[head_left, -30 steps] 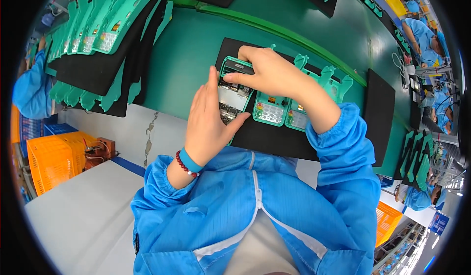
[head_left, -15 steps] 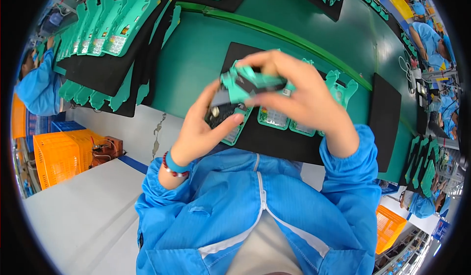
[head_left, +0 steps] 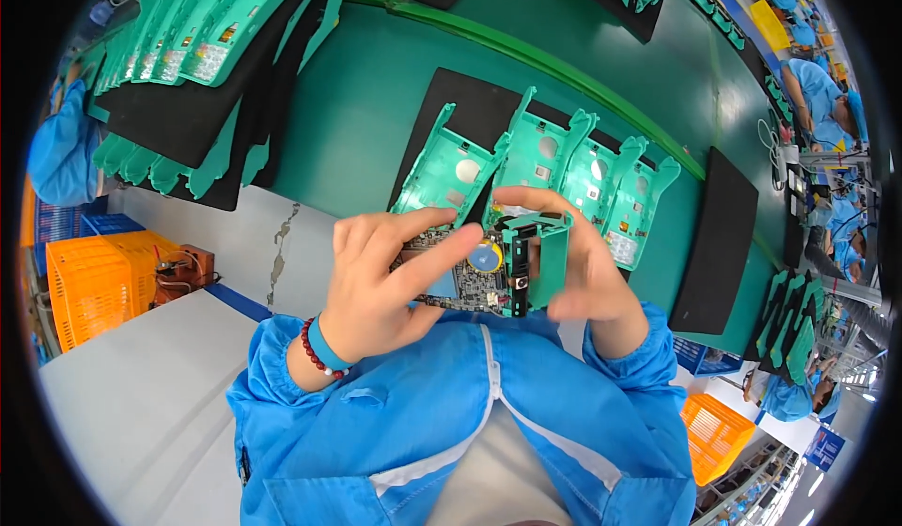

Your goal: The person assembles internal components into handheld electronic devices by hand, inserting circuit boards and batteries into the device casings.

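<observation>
My left hand (head_left: 376, 272) is closed on a circuit board (head_left: 460, 286) with a round blue-and-yellow part on it, held above the near edge of the bench. My right hand (head_left: 597, 277) curls round a green plastic cover (head_left: 552, 265) at the board's right end, beside a black connector strip (head_left: 519, 268). Whether the cover is fastened to the board I cannot tell; the right thumb is blurred. Just beyond my hands, several open green plastic housings (head_left: 545, 150) lie in a row on a black mat (head_left: 442, 94).
At the far left, more green housings (head_left: 221, 42) stand on stacked black mats (head_left: 150, 117). Another black mat (head_left: 719, 239) lies on the green bench (head_left: 352, 103) at right. An orange crate (head_left: 99, 277) is left of a white surface (head_left: 160, 385). People in blue (head_left: 66, 155) work nearby.
Both hands have come down nearer my body with the board. The board now faces up, with the green cover upright at its right end. The housings behind are more exposed.
</observation>
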### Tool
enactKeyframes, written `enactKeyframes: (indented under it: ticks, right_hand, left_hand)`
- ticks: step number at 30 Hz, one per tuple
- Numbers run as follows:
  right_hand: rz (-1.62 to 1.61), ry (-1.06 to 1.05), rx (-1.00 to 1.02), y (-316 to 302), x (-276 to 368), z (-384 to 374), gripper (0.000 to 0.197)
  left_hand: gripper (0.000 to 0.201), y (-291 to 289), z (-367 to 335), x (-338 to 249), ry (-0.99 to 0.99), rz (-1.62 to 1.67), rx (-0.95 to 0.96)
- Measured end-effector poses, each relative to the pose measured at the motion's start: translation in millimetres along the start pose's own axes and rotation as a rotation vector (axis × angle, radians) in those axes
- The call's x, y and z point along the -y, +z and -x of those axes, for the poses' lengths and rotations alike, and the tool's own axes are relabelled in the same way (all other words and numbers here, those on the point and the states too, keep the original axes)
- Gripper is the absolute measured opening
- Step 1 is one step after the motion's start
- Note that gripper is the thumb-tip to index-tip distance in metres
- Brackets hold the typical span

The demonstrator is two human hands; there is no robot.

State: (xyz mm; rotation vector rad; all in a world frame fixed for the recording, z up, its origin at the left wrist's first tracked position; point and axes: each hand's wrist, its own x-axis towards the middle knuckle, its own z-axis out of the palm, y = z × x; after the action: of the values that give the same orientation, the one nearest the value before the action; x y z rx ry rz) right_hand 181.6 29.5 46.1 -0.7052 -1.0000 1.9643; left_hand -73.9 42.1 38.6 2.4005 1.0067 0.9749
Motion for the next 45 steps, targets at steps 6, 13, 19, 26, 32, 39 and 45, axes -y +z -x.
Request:
enactKeyframes:
  ticks: [6, 13, 19, 26, 32, 39, 45]
  right_hand:
    - [0.183, -0.063, -0.123, 0, -9, -3, 0.052]
    - [0.213, -0.047, -0.104, -1, -13, -1, 0.047]
    - [0.224, -0.021, -0.130, 1, -15, -1, 0.045]
    - [0.086, 0.008, -0.075, -5, -23, -3, 0.051]
    - [0.065, -0.019, -0.078, -7, -28, -3, 0.050]
    - [-0.213, 0.032, -0.052, -10, -35, 4, 0.051]
    - [-0.070, -0.009, -0.060, -9, -36, 4, 0.043]
  left_hand:
    - [0.075, 2, 3, -11, 0.018, -0.105, -0.058]
    - [0.069, 0, 7, -13, 0.050, -0.140, -0.065]
    - [0.075, 2, 10, -11, 0.037, -0.125, -0.053]
    - [0.079, -1, 8, -15, 0.006, -0.120, -0.023]
    - [0.080, -3, 10, -19, 0.061, -0.188, -0.017]
    - [0.078, -4, 9, -23, 0.064, -0.220, 0.022]
    - [0.057, -9, 4, -25, 0.087, -0.203, 0.051]
